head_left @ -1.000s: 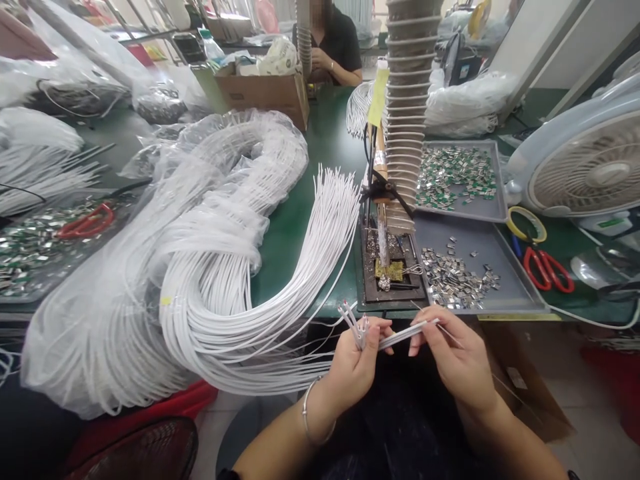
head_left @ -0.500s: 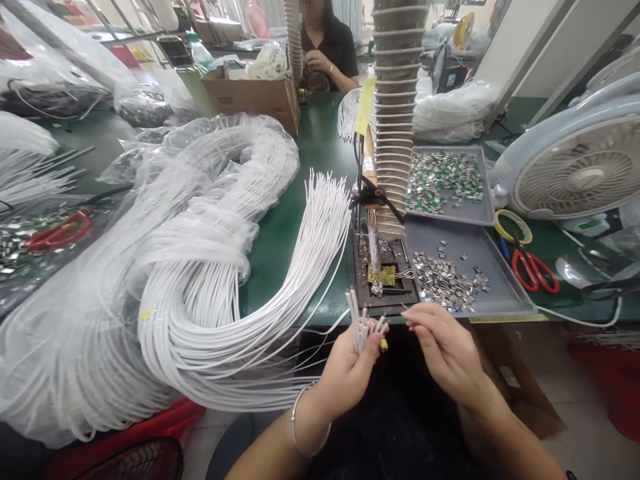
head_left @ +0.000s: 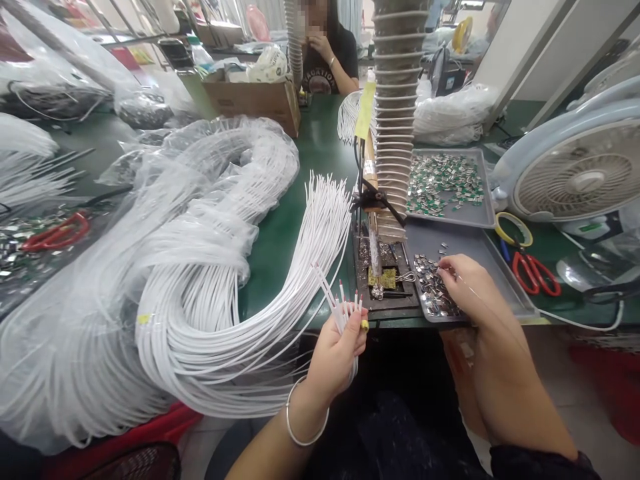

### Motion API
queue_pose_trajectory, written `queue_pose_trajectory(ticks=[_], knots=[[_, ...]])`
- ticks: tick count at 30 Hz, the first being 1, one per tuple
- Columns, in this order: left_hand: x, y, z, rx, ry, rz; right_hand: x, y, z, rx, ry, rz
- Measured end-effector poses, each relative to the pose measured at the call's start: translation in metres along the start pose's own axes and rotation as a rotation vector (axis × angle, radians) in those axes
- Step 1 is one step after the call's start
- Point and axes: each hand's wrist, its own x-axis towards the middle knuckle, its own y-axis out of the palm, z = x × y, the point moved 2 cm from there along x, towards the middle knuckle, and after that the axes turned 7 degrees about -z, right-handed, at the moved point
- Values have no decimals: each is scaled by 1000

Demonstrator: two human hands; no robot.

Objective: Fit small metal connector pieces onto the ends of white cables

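My left hand (head_left: 333, 353) is closed around a small bunch of white cables (head_left: 327, 288), their reddish wire tips fanned upward. A small yellow piece (head_left: 365, 326) shows beside its fingers. My right hand (head_left: 473, 293) is over the lower grey tray (head_left: 507, 297), fingertips pinched at the small metal connectors (head_left: 435, 290). A thin silvery wire (head_left: 467, 286), which looks like solder, runs back from those fingers across the hand. Whether a connector is also pinched, I cannot tell. Between the hands stands a soldering iron (head_left: 373, 250), tip down over a dark holder (head_left: 363, 293) with a yellow sponge (head_left: 384, 277).
A large bundle of white cables (head_left: 210, 347), partly in clear plastic, covers the left. A ribbed hose (head_left: 395, 120) hangs above the iron. Behind are a tray of green-and-silver connectors (head_left: 445, 183) and a co-worker (head_left: 345, 60). Red-handled scissors (head_left: 537, 273), tape (head_left: 513, 229) and a fan (head_left: 585, 160) stand right.
My right hand has moved right and forward, from beside the cable tips to the connectors in the lower tray. My left hand has shifted slightly left, tilting its cables leftward. The co-worker's hand has risen.
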Motion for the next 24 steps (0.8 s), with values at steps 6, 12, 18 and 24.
queue_pose_trajectory(ticks=[6, 12, 18, 24], knots=[[0, 2, -2, 17, -27, -10, -2, 5, 1, -55, 20, 40], [1, 2, -3, 48, -10, -11, -1, 6, -1, -40, 76, 69], [1, 2, -2, 118, 18, 2, -7, -1, 5, 150, 70, -103], [0, 3, -3, 143, -13, 17, -37, -15, 40, 440, 9, -127]])
